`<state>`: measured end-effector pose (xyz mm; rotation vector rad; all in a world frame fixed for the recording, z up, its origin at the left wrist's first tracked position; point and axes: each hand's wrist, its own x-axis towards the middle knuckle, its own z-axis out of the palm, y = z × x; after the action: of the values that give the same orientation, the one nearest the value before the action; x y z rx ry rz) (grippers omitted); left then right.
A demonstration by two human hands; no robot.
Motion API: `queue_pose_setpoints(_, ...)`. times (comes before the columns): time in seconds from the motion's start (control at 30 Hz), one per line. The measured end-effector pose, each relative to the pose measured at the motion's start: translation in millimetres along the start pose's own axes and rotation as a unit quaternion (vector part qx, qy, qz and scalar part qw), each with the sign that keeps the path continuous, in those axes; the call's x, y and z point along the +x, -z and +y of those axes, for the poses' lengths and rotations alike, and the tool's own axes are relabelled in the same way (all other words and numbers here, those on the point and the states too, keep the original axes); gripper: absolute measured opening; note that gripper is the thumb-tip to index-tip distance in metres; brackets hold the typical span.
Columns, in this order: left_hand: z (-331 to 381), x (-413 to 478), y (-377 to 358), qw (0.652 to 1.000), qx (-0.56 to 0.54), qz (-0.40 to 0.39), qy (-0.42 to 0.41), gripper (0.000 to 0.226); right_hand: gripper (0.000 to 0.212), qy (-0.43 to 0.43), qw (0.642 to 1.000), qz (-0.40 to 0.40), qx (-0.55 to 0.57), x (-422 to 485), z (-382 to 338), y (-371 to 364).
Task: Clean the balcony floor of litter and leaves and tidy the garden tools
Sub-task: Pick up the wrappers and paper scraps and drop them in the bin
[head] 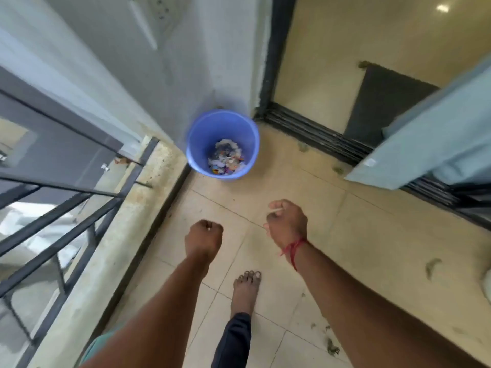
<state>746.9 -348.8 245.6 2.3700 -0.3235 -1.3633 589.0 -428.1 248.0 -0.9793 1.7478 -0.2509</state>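
Note:
A blue plastic bucket point(199, 140) stands in the balcony corner with mixed paper and wrapper litter point(227, 158) at its bottom. My left hand point(204, 236) is held out over the tiles in a closed fist, a small pale speck showing between its fingers. My right hand point(288, 221), with a red thread at the wrist, is closed around small white scraps of litter that stick out at the top and the left side. Both hands are short of the bucket, nearer to me. Dry leaves point(432, 266) and bits of debris point(332, 347) lie on the tiled floor at the right.
A dark metal railing point(66, 229) on a stained concrete ledge runs along the left. A sliding-door track point(318, 134) and a dark doormat point(385, 102) lie ahead right. A pale blue cloth point(430, 139) hangs in at the right. My bare foot point(245, 290) is on the tiles.

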Motion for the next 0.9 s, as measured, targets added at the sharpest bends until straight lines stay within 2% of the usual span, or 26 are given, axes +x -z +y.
queue_pose_setpoints(0.13, -20.4, -64.7, -58.0, 0.991, 0.11, -0.047, -0.059, 0.03, 0.029, -0.053, 0.997, 0.04, 0.043, -60.7, 74.7, 66.4)
queue_pose_setpoints(0.23, -32.1, -130.4, -107.7, 0.972, 0.186, -0.085, -0.116, 0.02, 0.031, -0.076, 0.989, 0.07, 0.106, -107.8, 145.8, 116.3)
queue_pose_setpoints(0.4, -90.7, -254.1, -202.4, 0.906, 0.353, -0.11, -0.207, 0.027, 0.02, -0.132, 0.961, 0.117, 0.212, -199.9, 270.5, 214.8)
queue_pose_setpoints(0.47, -121.5, -328.9, -239.1, 0.852, 0.438, -0.143, -0.248, 0.019, 0.019, -0.148, 0.938, 0.163, 0.268, -248.5, 326.3, 256.6)
queue_pose_setpoints(0.53, -159.1, -401.1, -276.0, 0.829, 0.443, -0.199, -0.277, 0.011, 0.016, -0.156, 0.927, 0.193, 0.281, -301.9, 384.5, 294.8)
queue_pose_setpoints(0.63, -220.2, -481.6, -320.0, 0.842, 0.392, -0.268, -0.256, 0.008, 0.013, -0.184, 0.891, 0.237, 0.341, -381.5, 468.9, 335.9)
queue_pose_setpoints(0.73, -273.6, -558.9, -351.0, 0.871, 0.336, -0.286, -0.217, 0.011, 0.013, -0.209, 0.85, 0.258, 0.408, -456.1, 538.2, 375.4)
queue_pose_setpoints(0.9, -346.9, -650.4, -388.0, 0.863, 0.339, -0.315, -0.204, 0.01, 0.018, -0.221, 0.797, 0.316, 0.464, -560.5, 632.7, 438.5)
